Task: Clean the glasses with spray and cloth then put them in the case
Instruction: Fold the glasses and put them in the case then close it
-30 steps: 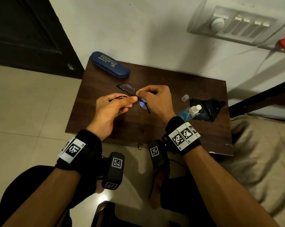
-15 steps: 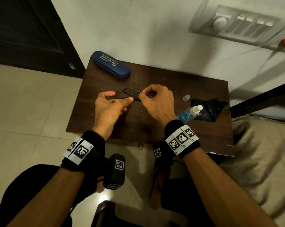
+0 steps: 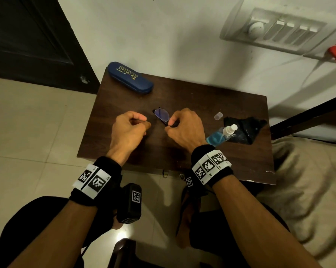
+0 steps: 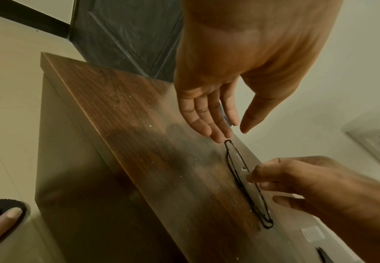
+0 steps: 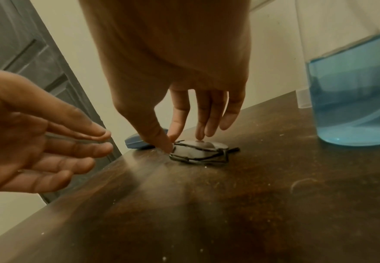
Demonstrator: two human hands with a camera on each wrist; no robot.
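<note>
The black-framed glasses (image 3: 161, 115) lie folded on the dark wooden table (image 3: 202, 97), near its middle. My right hand (image 3: 169, 124) pinches their near end between thumb and forefinger. In the right wrist view another finger touches the top of the glasses (image 5: 198, 151). My left hand (image 3: 144, 122) hovers just left of them, fingers relaxed and holding nothing; the left wrist view shows it apart from the glasses (image 4: 245, 181). The blue case (image 3: 130, 77) lies closed at the table's far left corner. The spray bottle (image 3: 221, 135) of blue liquid lies to the right, against the black cloth (image 3: 244, 130).
A small clear cap (image 3: 218, 116) stands between the glasses and the cloth. The table backs onto a white wall; a dark door (image 3: 28, 35) is at the far left. A beige blanket (image 3: 308, 180) lies beyond the table's right edge.
Both hands held the glasses above the table earlier. Now the glasses lie folded on the table, my left hand has let go and drawn left, and my right hand still pinches them.
</note>
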